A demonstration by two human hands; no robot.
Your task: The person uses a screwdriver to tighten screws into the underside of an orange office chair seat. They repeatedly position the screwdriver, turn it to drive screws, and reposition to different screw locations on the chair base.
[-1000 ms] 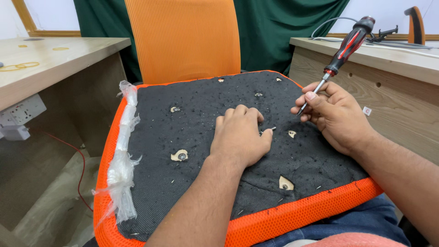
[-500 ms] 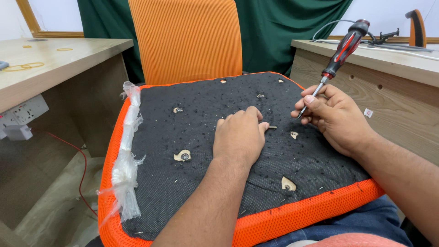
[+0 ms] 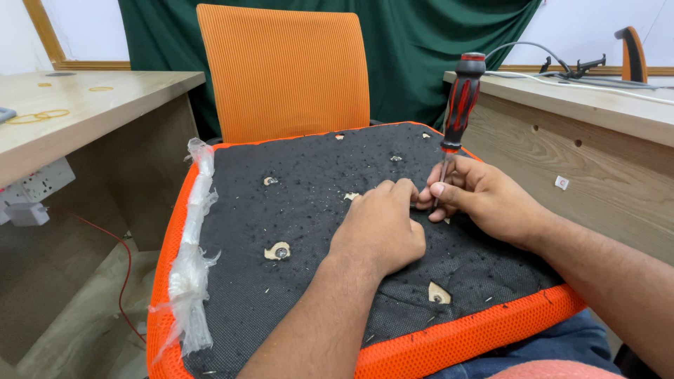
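The right hand (image 3: 484,200) pinches the metal shank of a screwdriver (image 3: 460,112) between thumb and forefinger, low down near the tip. The tool stands almost upright, its red and black handle rising free above the hand. The tip itself is hidden behind the fingers, so whether it sits in a screw head cannot be told. The left hand (image 3: 379,224) lies knuckles-up on the seat just beside the right, its fingers curled under and touching the right fingertips at the foot of the shank; it seems to steady something small there, but nothing held in it shows.

Both hands rest on the upturned chair seat (image 3: 281,295), which lies across the person's lap. Its underside is black felt-like cloth, speckled with pale crumbs, with a bright orange mesh border around the edge. Several small ragged holes in the cloth show pale wood beneath, two of them, one (image 3: 279,250) left of the left hand and one (image 3: 438,293) near the front edge, with a dark fastener in the middle. A crumpled strip of clear plastic wrap (image 3: 193,260) runs along the seat's left edge.

Behind the seat stands an orange mesh chair back (image 3: 284,70) before a dark green curtain (image 3: 414,49). On the side panel of the wooden desk (image 3: 597,161) to the right sits a small white square sticker (image 3: 561,183) with a red mark. A white power strip (image 3: 35,186) hangs under the left desk (image 3: 84,112).
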